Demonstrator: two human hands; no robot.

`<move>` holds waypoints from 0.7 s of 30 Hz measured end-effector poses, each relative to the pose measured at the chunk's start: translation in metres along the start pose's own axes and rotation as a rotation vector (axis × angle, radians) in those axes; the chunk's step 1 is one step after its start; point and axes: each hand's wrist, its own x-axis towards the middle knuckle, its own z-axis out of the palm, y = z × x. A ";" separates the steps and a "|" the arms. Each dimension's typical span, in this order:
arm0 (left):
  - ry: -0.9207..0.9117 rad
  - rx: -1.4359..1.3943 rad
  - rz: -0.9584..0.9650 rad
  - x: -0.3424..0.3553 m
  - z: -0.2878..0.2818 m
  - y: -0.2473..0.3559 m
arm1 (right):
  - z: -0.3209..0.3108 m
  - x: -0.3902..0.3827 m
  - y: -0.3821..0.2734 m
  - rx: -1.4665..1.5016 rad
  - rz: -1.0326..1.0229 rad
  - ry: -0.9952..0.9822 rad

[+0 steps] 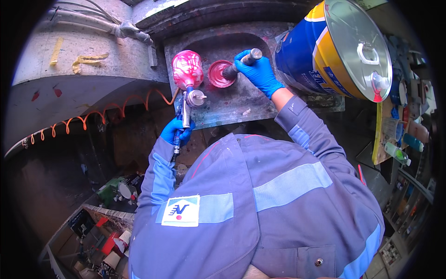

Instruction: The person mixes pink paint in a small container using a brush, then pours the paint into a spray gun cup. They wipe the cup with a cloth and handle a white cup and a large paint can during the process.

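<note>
My left hand (pixel 175 131), in a blue glove, is closed on the handle of a spray gun (pixel 185 113) whose translucent cup (pixel 187 69) is streaked with pink-red paint. My right hand (pixel 256 73), also gloved, grips a brush (pixel 252 56) with a grey handle and dark bristles, its lower end inside a small round pot of red paint (pixel 216 80). The pot stands on a stained grey metal tray (pixel 246 111), just right of the gun's cup. An orange coiled hose (pixel 106 112) runs leftward from near the gun.
A large blue-and-yellow drum (pixel 302 56) with a silver lid stands at the right of the tray. A paint-spotted ledge (pixel 74 56) with pipes lies to the left. Bottles (pixel 396 151) and containers crowd a shelf at far right; assorted equipment sits below left.
</note>
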 end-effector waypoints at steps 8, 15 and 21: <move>-0.274 -0.100 0.021 0.004 0.003 0.002 | 0.013 0.005 -0.005 -0.260 -0.176 -0.050; -0.408 -0.148 0.009 0.015 0.010 -0.009 | 0.013 0.008 -0.001 -0.516 -0.320 -0.151; -0.394 -0.128 0.010 0.017 0.022 -0.014 | -0.002 -0.001 -0.044 -0.327 -0.205 -0.071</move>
